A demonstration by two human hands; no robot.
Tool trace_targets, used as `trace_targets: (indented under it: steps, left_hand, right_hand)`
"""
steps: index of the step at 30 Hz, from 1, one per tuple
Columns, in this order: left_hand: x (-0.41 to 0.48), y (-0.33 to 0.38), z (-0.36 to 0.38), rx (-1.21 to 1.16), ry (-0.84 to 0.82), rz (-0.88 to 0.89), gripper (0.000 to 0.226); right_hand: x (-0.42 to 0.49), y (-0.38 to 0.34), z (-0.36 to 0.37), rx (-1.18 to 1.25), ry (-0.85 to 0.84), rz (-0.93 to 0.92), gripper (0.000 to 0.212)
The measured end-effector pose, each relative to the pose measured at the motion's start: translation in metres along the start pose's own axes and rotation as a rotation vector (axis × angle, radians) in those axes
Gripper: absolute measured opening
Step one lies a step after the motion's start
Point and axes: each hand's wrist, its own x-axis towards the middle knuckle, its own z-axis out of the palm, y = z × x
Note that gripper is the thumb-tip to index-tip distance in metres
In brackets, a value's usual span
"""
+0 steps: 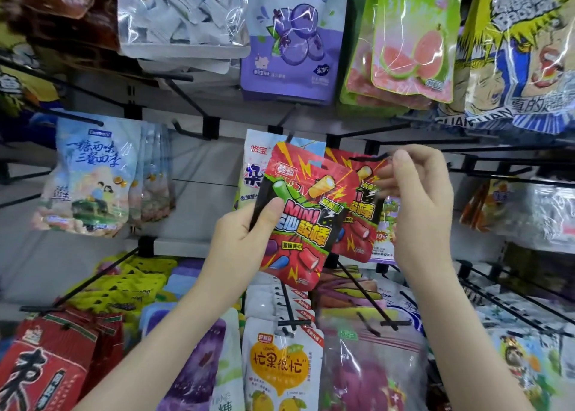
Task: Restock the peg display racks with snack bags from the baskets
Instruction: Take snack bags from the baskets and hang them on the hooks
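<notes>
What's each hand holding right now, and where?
Left hand grips the front red bag by its left edge; right hand pinches the rear red bag at its top right corner.

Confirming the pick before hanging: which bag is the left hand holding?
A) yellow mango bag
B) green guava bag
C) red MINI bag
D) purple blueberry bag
C: the left hand grips the red MINI bag by its left edge, thumb on the front; the right hand pinches the top of a second red bag behind it.
</notes>
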Motion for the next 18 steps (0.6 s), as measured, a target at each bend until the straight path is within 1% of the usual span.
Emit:
trace_targets:
  steps: [1, 3, 4, 5, 8, 10, 11, 13, 14, 15, 16, 18]
  left_hand:
    - [0.000, 0.002, 0.005, 0.006, -0.005, 0.006, 0.077]
    - [0.001, 0.006, 0.016, 0.031, 0.011, 0.036, 0.054]
    - [0.002, 0.009, 0.022, 0.048, 0.001, 0.052, 0.046]
    - [0.003, 0.013, 0.028, 0.067, -0.025, 0.066, 0.042]
    - [0.008, 0.016, 0.039, 0.157, -0.134, 0.124, 0.040]
    - [0.012, 0.017, 0.047, 0.272, -0.182, 0.166, 0.041]
    - [0.014, 0.017, 0.050, 0.339, -0.186, 0.188, 0.038]
    - [0.018, 0.018, 0.057, 0.406, -0.158, 0.205, 0.021]
    - [0.020, 0.018, 0.059, 0.416, -0.132, 0.225, 0.034]
    - [0.021, 0.018, 0.061, 0.424, -0.113, 0.268, 0.053]
    - [0.023, 0.019, 0.062, 0.462, -0.090, 0.338, 0.065]
    - [0.028, 0.017, 0.063, 0.643, -0.044, 0.507, 0.074]
  right_hand:
    - [-0.004, -0.004, -0.001, 0.071, -0.045, 0.054, 0.014]
    - [-0.005, -0.007, -0.002, 0.067, -0.154, 0.144, 0.024]
    - [-0.005, -0.009, -0.002, 0.050, -0.195, 0.182, 0.022]
    - [-0.004, -0.010, -0.003, 0.052, -0.213, 0.215, 0.017]
    - [0.004, -0.010, -0.013, 0.096, -0.207, 0.279, 0.007]
    - [0.011, -0.010, -0.019, 0.127, -0.200, 0.309, 0.011]
    - [0.014, -0.010, -0.020, 0.139, -0.191, 0.319, 0.014]
    - [0.019, -0.010, -0.022, 0.129, -0.171, 0.326, 0.015]
    - [0.021, -0.011, -0.022, 0.114, -0.159, 0.315, 0.014]
    - [0.024, -0.011, -0.021, 0.099, -0.148, 0.293, 0.014]
    - [0.026, -0.011, -0.019, 0.079, -0.145, 0.265, 0.013]
    - [0.030, -0.010, -0.016, 0.035, -0.158, 0.214, 0.010]
